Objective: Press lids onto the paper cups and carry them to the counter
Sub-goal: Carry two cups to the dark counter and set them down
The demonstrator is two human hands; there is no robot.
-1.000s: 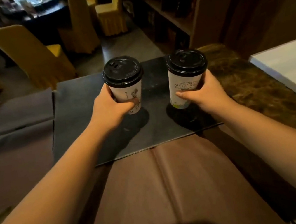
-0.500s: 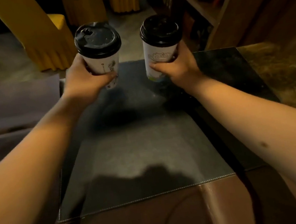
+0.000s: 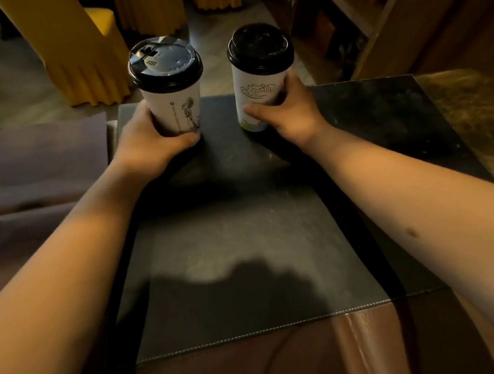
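Both lids (image 3: 164,62) are on; the left hand (image 3: 148,144) and right hand (image 3: 289,114) each wrap a cup (image 3: 176,109), the carry to the counter (image 3: 390,119) at twelve o'clock apparently unfinished.

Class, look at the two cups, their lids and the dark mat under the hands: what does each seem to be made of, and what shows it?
Cups: matte white printed paper, probably.
Lids: glossy black moulded plastic, likely.
Mat: dark leather or imitation; stitched edge.

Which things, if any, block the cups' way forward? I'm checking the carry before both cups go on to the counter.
Nothing visible does. The left hand grips the left cup, the right hand the right cup, both lidded, above the bare dark mat. The counter itself can't be identified.
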